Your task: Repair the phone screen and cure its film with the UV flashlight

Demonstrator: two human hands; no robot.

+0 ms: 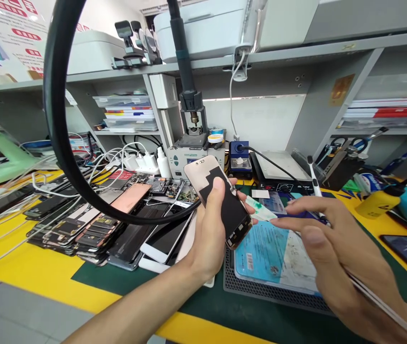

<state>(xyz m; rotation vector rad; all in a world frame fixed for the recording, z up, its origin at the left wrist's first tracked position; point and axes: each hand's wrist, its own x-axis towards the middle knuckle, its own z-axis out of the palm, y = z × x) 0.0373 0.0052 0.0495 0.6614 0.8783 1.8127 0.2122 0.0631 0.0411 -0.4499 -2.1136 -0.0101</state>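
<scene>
Here's the smooth yellow worktop (192,327), a dark green mat (250,315) lying on it; the glossy blue-and-clear plastic case (261,258) sits flat there; above, the slim rectangular black-and-pale phone panel (221,200) is between both hands, clamped by the left hand (210,229), its long axis slanting, pale end up-left; the right hand (347,253), half-curled, has a fingertip at the green-stained white strip (261,210); whether it's pinching, I can't tell.

phones (124,234) lie left of the packet (271,253), with the hot-air station (191,160) behind them on the table (221,313).
</scene>
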